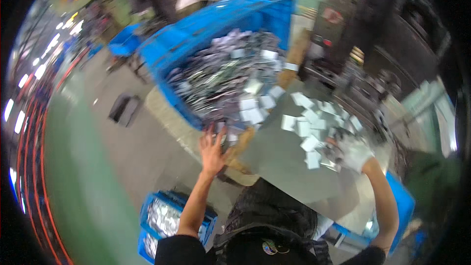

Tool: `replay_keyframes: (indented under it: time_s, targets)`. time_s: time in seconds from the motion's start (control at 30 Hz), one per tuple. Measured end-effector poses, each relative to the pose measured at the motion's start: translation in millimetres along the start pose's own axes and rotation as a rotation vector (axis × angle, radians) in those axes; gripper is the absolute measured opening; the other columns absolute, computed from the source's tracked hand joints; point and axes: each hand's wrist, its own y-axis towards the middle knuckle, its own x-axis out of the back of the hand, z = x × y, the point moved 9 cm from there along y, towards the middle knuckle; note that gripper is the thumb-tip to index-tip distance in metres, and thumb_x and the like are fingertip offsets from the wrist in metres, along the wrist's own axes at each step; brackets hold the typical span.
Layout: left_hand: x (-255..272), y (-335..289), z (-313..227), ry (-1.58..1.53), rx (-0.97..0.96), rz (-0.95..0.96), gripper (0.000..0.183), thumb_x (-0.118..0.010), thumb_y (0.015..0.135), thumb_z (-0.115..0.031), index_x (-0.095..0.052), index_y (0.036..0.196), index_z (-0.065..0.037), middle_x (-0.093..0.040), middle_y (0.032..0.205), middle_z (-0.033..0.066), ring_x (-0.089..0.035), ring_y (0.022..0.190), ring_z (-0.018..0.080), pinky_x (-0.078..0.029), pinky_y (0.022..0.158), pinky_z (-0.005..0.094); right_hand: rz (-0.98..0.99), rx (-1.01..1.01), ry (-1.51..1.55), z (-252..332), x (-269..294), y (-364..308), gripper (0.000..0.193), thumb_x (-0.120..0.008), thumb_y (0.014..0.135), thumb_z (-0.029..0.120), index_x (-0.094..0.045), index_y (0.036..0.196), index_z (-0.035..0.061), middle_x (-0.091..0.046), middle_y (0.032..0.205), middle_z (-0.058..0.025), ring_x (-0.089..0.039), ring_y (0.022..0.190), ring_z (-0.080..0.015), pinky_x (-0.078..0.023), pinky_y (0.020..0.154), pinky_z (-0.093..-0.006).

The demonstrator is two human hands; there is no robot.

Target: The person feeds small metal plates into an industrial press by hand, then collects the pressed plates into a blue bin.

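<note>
My left hand is bare, with its fingers spread at the near corner of a large blue bin. Thin flat metal pieces are heaped in that bin, and I see nothing gripped in this hand. On the right, my right hand wears a whitish glove and reaches low over the grey metal tabletop. Loose small square metal plates lie scattered beside and beyond its fingers. Motion blur and the glove hide whether those fingers hold a plate.
A dark machine stands at the tabletop's far right edge. Blue crates with metal pieces sit on the floor at lower left. Another blue container is below the table at right. A dark block lies on the floor.
</note>
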Motion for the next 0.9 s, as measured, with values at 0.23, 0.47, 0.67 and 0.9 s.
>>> replay_keyframes:
  time_s: [0.23,0.47,0.67,0.9]
  targets:
    - [4,2,13,0.102,-0.189,-0.067,0.082,-0.067,0.062,-0.043,-0.037,0.134,-0.018,-0.04,0.128,0.0209,-0.035,0.115,0.0385,-0.025,0.097,0.0466,-0.165,0.009,0.275,26,1,51,0.035,-0.064,0.069,0.026,-0.059,0.097,0.0058,-0.055,0.095,-0.0172,-0.056,0.088,-0.0322,-0.046,0.076,-0.0411]
    - [8,13,-30,0.034,-0.355,-0.053,0.083,-0.049,0.066,-0.062,-0.036,0.134,-0.015,-0.039,0.129,0.02,-0.036,0.117,0.0369,-0.026,0.096,0.0456,-0.517,0.071,0.059,70,43,38,0.026,-0.049,0.076,0.016,-0.052,0.097,0.0003,-0.056,0.093,-0.0135,-0.052,0.096,-0.0295,-0.041,0.083,-0.0447]
    - [-8,19,-21,-0.113,-0.485,0.148,0.066,-0.049,0.078,-0.038,-0.031,0.135,-0.012,-0.037,0.132,0.0184,-0.034,0.121,0.0362,-0.022,0.101,0.0473,-0.809,0.331,0.095,137,65,-5,0.02,-0.05,0.07,0.019,-0.059,0.071,0.0014,-0.058,0.071,-0.0132,-0.059,0.067,-0.0277,-0.047,0.064,-0.0419]
    - [-4,19,-3,-0.218,-0.398,0.142,0.05,-0.049,0.08,-0.012,-0.042,0.129,-0.016,-0.039,0.132,0.0117,-0.037,0.118,0.0343,-0.027,0.099,0.0424,-0.632,0.505,0.472,233,24,-43,0.033,-0.051,0.07,0.016,-0.054,0.098,-0.001,-0.059,0.078,-0.014,-0.059,0.076,-0.0305,-0.047,0.069,-0.0408]
